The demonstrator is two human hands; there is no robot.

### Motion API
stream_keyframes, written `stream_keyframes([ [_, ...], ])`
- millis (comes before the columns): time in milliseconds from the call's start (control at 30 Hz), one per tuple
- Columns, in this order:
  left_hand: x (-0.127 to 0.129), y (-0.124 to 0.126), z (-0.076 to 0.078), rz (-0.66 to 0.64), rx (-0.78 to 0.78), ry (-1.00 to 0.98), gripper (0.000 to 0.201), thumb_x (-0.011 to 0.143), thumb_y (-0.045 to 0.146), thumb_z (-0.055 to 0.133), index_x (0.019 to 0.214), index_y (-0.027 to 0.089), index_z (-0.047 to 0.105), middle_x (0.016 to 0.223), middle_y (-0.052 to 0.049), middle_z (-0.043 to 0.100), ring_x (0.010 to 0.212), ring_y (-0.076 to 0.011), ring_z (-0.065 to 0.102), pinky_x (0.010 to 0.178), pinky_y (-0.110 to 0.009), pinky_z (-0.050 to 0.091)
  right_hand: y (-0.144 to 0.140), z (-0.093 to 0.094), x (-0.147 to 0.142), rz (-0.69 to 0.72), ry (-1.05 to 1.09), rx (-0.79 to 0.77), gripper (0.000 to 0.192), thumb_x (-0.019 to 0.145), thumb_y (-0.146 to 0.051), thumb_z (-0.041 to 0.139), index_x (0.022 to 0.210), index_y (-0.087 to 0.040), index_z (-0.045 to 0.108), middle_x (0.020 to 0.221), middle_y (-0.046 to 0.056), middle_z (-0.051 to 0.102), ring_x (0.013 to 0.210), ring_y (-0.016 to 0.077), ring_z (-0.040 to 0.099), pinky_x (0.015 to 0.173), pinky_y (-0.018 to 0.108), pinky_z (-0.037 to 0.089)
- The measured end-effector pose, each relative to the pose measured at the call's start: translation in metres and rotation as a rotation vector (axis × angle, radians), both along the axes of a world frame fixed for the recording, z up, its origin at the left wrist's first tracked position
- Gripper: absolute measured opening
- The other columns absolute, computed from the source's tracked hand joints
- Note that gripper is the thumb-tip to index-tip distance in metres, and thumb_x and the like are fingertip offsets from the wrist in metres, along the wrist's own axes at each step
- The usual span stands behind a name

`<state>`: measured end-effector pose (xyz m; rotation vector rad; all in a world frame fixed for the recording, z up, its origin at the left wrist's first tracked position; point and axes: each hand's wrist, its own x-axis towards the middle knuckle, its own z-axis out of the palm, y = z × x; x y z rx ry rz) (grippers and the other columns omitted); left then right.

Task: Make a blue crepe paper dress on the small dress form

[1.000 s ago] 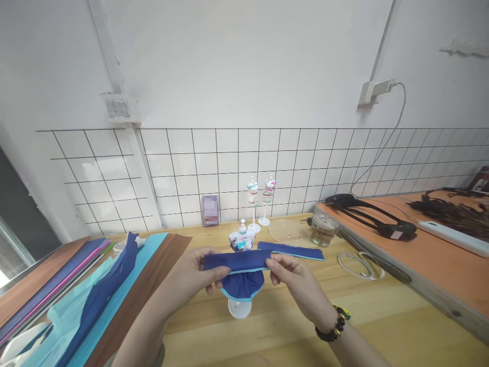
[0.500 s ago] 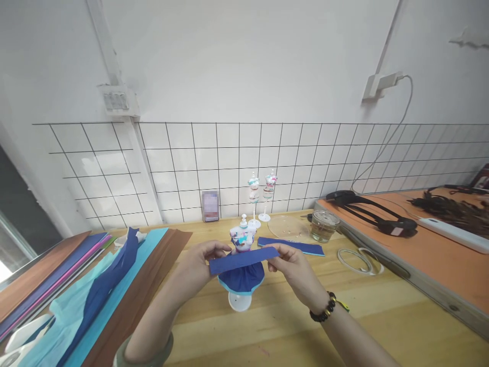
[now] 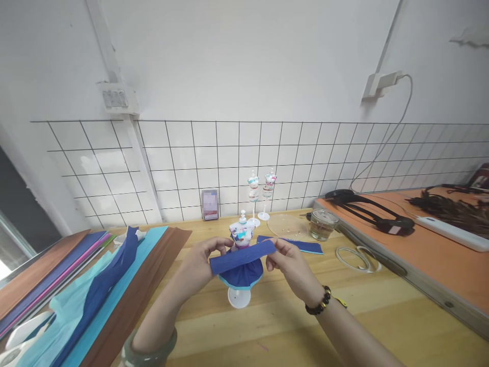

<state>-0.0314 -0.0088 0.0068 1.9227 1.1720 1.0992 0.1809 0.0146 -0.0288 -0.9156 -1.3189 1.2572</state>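
Observation:
A strip of blue crepe paper [image 3: 241,258] stretches between my two hands, slanting up to the right. Its left end is pinched in my left hand [image 3: 202,262], and its right end in my right hand [image 3: 286,259]. Right behind the strip stands a small dress-form mannequin [image 3: 242,234] with a white patterned torso. It wears a gathered blue skirt [image 3: 242,276] edged in light blue, partly covered by the strip. The round white base [image 3: 239,297] rests on the wooden table. Another blue strip [image 3: 305,247] with a light blue edge lies behind my right hand.
Two more mini mannequins [image 3: 263,196] stand by the tiled wall, near a phone [image 3: 210,205]. To their right are a clear round plate [image 3: 284,227], a glass of liquid [image 3: 323,224] and tape rings [image 3: 357,259]. Coloured paper sheets [image 3: 126,285] cover the left side.
My right hand has shifted slightly left, and the strip's visible span looks a little shorter. Both hands keep hold of it in front of the mannequin.

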Motion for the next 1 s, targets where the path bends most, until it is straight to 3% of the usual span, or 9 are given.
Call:
stream_keyframes([
  [333,0.0,0.002,-0.002,-0.018,-0.012,-0.044,0.016,0.073,0.024,0.066,0.088,0.019,0.07,0.091,-0.005,0.072,0.085,-0.0213,0.063,0.081,-0.032,0.048,0.002,0.002,-0.004,-0.001,0.09,-0.091,0.019,0.066,-0.032,0.071,0.07,-0.016,0.062,0.045,-0.007,0.054,0.036,0.0051,0.044,0.042,0.018,0.033],
  [500,-0.004,0.002,-0.002,0.03,-0.015,-0.022,0.012,0.071,0.021,0.066,0.082,0.019,0.071,0.086,-0.004,0.072,0.085,-0.0219,0.063,0.084,-0.034,0.047,0.001,0.002,0.0,0.016,0.19,-0.137,0.023,0.061,-0.027,0.077,0.077,-0.016,0.066,0.073,-0.001,0.07,0.035,-0.0002,0.041,0.038,0.016,0.033],
  [600,-0.004,-0.001,0.001,0.058,-0.053,0.01,0.014,0.071,0.016,0.063,0.082,0.02,0.071,0.085,-0.003,0.073,0.081,-0.0213,0.064,0.077,-0.032,0.048,-0.002,0.002,0.002,0.039,0.235,-0.162,0.029,0.059,-0.026,0.079,0.084,-0.018,0.067,0.088,0.003,0.073,0.041,0.0021,0.051,0.042,0.017,0.042],
  [700,-0.001,-0.007,0.008,0.089,-0.132,0.058,0.013,0.071,0.018,0.06,0.079,0.02,0.07,0.083,-0.002,0.073,0.081,-0.0217,0.065,0.073,-0.031,0.049,-0.006,0.003,0.003,0.063,0.259,-0.172,0.031,0.059,-0.026,0.081,0.087,-0.018,0.068,0.079,0.002,0.073,0.055,0.0085,0.063,0.055,0.021,0.052],
  [800,0.002,-0.013,0.014,0.16,-0.183,0.081,0.013,0.069,0.024,0.064,0.08,0.02,0.07,0.084,-0.003,0.072,0.079,-0.0228,0.066,0.064,-0.029,0.05,-0.007,0.002,0.003,0.077,0.264,-0.166,0.028,0.059,-0.029,0.082,0.081,-0.016,0.069,0.069,0.002,0.072,0.061,0.0121,0.066,0.065,0.025,0.055],
  [900,0.004,-0.014,0.017,0.169,-0.255,0.001,0.02,0.068,0.022,0.062,0.087,0.019,0.069,0.094,-0.005,0.07,0.074,-0.0225,0.067,0.049,-0.026,0.049,-0.005,0.0,0.002,0.074,0.26,-0.155,0.027,0.061,-0.034,0.08,0.074,-0.014,0.068,0.065,0.003,0.072,0.06,0.0132,0.067,0.064,0.026,0.055],
  [1000,0.004,-0.013,0.016,0.136,-0.271,-0.099,0.022,0.066,0.018,0.063,0.086,0.018,0.07,0.096,-0.006,0.072,0.084,-0.024,0.067,0.057,-0.027,0.054,-0.003,-0.001,0.001,0.058,0.252,-0.14,0.028,0.062,-0.037,0.08,0.07,-0.015,0.066,0.062,0.003,0.072,0.059,0.0138,0.068,0.062,0.025,0.056],
])
